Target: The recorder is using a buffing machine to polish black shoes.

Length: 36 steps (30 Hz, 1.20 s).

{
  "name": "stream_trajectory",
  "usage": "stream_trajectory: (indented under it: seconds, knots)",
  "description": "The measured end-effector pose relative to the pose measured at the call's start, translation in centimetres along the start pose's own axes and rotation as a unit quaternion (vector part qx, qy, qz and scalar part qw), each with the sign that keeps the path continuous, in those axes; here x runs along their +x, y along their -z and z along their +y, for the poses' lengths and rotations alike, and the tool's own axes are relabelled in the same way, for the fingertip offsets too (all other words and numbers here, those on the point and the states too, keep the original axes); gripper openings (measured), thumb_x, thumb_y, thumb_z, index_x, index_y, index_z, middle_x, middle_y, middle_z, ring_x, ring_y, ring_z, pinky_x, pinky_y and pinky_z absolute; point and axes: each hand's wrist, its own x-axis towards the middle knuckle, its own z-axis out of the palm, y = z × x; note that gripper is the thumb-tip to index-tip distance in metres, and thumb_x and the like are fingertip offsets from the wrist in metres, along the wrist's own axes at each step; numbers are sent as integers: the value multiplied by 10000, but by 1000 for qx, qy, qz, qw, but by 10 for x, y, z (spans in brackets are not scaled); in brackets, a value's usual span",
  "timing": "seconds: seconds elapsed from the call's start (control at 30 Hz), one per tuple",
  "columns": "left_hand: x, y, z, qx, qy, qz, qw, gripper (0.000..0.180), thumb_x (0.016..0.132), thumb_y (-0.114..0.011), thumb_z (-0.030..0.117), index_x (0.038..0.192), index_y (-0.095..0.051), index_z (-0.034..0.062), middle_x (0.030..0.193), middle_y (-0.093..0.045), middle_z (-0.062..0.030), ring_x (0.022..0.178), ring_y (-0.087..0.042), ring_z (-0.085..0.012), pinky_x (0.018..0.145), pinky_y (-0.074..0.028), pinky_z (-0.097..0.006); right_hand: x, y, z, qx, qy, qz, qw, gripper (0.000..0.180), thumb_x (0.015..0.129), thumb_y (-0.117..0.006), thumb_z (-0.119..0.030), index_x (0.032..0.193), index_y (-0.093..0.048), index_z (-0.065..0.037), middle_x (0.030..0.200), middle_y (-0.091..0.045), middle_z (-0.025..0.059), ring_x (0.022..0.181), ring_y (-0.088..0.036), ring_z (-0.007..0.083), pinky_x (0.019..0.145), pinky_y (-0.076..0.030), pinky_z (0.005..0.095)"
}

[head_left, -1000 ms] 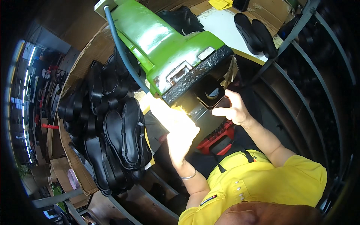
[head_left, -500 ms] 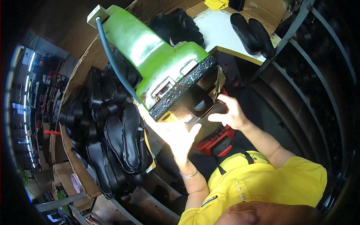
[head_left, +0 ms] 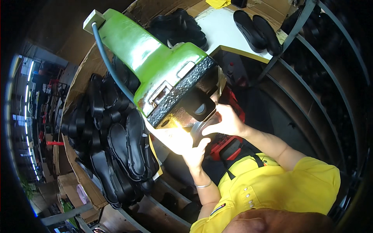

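Observation:
A green machine head [head_left: 167, 70] with a black textured front edge fills the upper middle. Beneath that edge, both hands work close to a black rounded machine part [head_left: 199, 105]. Between my hands is a dark shoe sole [head_left: 197, 134], seen partly edge-on and smeared by motion. My right hand [head_left: 227, 122] is closed on its right side, thumb and fingers around it. My left hand [head_left: 180, 139] is at its left end, washed out by a bright lamp; its thumb points up beside the sole, and its other fingers are lost in the glare.
On the left a cardboard box [head_left: 74, 163] holds a heap of black shoe soles [head_left: 130, 143]. Two black soles [head_left: 258, 33] lie on the white tabletop [head_left: 223, 29], with more black soles [head_left: 178, 27] behind the machine. Metal rack bars [head_left: 307, 66] curve along the right. Something red [head_left: 225, 147] sits below my hands.
My right hand has moved left and slightly down, closer to my left hand. The sole between them has turned and shows more of itself. The whole view has shifted a little.

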Motion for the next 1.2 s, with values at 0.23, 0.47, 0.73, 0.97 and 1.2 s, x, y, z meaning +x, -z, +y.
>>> stream_trajectory:
  seconds: [0.23, 0.47, 0.73, 0.97, 1.2]
  knots:
    - [32, -38, 24, 67, -65, -7, 996, 307, 709, -844, 172, 845, -647, -20, 671, -626, -49, 577, -470, -109, 557, -418, -267, -41, 21, 28, 107, -97, -4, 990, 384, 750, -794, -68, 1089, -630, 3, 1022, -658, 51, 994, -583, 129, 899, -470, 301]
    - [20, -41, 58, -56, 127, 22, 990, 183, 760, -783, 53, 761, -619, -27, 686, -603, -26, 622, -485, -63, 567, -411, -228, -123, 46, 125, 251, -328, -81, 907, 665, 689, -769, 7, 1295, -497, 49, 1161, -626, 119, 1057, -610, 218, 939, -473, 332]
    - [13, -43, 58, -200, 160, 6, 967, 284, 750, -779, -31, 982, -616, -28, 894, -669, -68, 776, -615, -112, 697, -501, -240, -101, 112, 79, 375, -219, 221, 873, 618, 690, -685, 15, 1261, -460, -53, 1121, -602, 111, 1010, -620, 242, 818, -541, 378]
    - [27, -36, 54, -102, 62, 12, 993, 368, 723, -815, 43, 1030, -627, -36, 924, -683, -84, 824, -629, -140, 789, -503, -264, -13, 148, 8, 147, -101, 208, 962, 594, 683, -744, -119, 1218, -513, -5, 969, -635, 41, 728, -615, 78, 441, -423, 165]
    - [24, -4, 30, -50, 26, 49, 997, 338, 670, -822, 16, 933, -610, 2, 875, -660, -72, 798, -610, -158, 762, -491, -288, 21, 115, -51, 63, -83, 158, 982, 675, 599, -778, -133, 1214, -533, -4, 1009, -588, 31, 713, -571, 45, 445, -397, 143]
